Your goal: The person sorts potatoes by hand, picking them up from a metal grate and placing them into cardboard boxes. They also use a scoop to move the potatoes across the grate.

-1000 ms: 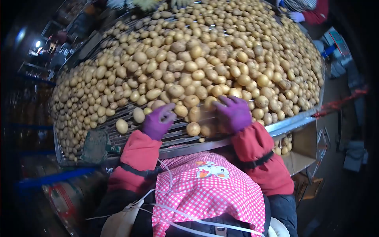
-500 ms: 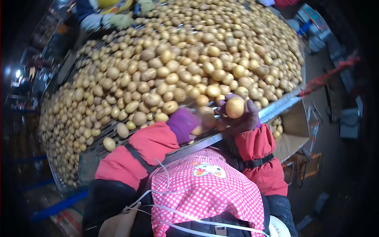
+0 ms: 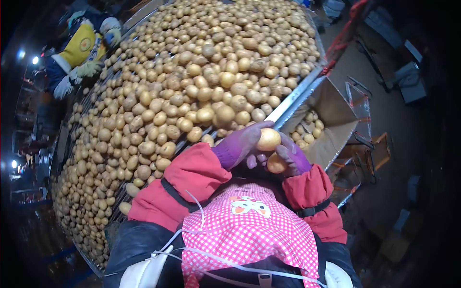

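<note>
My left hand (image 3: 240,144), in a purple glove, has its fingers closed around a yellow potato (image 3: 268,139) at the table's near edge. Just beside it, my right hand (image 3: 296,157), gloved the same way, is closed on a second potato (image 3: 276,163), slightly lower and nearer my apron. The fingertips of the two hands almost meet around the upper potato. Beyond them spreads a large heap of loose potatoes (image 3: 192,86) over a slatted table, whose metal rim (image 3: 294,99) runs up to the right of my hands.
A cardboard box (image 3: 336,103) with potatoes in it stands against the rim at right. Red wrapping (image 3: 346,36) covers a bar at the table's far right corner. Across the heap at left is a co-worker in a yellow apron (image 3: 82,44) and light gloves.
My view has swung right, bringing the box and co-worker further into sight. My hands have come together at the rim, each with a potato; before, they were apart over the table edge.
</note>
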Action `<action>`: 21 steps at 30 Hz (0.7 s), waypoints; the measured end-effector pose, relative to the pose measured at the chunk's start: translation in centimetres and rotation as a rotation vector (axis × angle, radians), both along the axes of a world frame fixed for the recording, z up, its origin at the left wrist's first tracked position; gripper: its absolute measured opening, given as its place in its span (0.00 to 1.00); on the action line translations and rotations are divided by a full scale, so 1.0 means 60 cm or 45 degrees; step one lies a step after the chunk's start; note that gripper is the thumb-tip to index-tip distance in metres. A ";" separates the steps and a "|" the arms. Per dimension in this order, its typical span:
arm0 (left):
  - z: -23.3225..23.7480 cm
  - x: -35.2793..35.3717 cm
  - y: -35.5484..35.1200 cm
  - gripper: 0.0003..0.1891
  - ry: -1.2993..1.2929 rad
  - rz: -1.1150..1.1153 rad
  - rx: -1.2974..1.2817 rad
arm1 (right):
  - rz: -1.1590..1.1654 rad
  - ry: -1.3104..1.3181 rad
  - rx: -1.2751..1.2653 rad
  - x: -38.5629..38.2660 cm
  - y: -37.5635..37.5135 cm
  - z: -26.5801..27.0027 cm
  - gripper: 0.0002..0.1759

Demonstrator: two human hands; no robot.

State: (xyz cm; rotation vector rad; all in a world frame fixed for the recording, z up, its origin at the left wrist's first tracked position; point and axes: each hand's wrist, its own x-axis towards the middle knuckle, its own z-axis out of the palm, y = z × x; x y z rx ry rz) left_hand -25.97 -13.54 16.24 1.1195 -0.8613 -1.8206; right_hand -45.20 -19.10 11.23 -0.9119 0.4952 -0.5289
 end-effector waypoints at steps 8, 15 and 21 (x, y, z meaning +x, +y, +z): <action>-0.088 -0.051 -0.053 0.28 -0.720 0.143 -0.319 | -0.905 0.430 0.627 -0.188 -0.030 -0.072 0.23; -0.083 0.083 0.075 0.27 -0.617 0.686 -0.191 | -1.566 0.774 -0.061 -0.470 -0.033 -0.130 0.24; -0.128 0.176 0.214 0.30 -1.176 1.086 -0.366 | -0.937 1.135 -0.797 -0.339 -0.101 -0.128 0.23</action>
